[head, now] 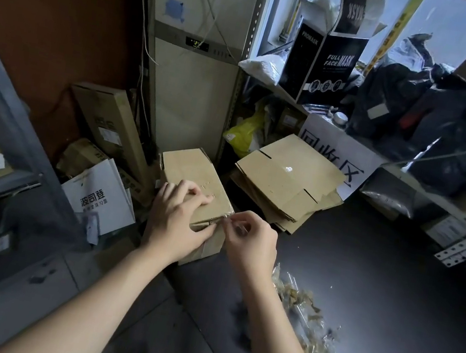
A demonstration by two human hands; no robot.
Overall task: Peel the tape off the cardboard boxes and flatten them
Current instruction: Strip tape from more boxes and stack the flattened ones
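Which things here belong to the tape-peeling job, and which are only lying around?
Job: cardboard box, left hand, right hand, flattened boxes, peeled tape pile.
Lying about: mask boxes, white paper bag, yellow bag.

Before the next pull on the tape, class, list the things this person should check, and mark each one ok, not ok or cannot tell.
1. Left hand steadies the cardboard box: ok.
2. Right hand pinches the clear tape at the box's near top edge: ok.
3. Tape fully peeled off: not ok.
4. Tape on the box's underside: cannot tell.
5. Pile of peeled tape lies clear of the box, on the floor to the right: ok.
6. Stack of flattened boxes is ready behind: ok.
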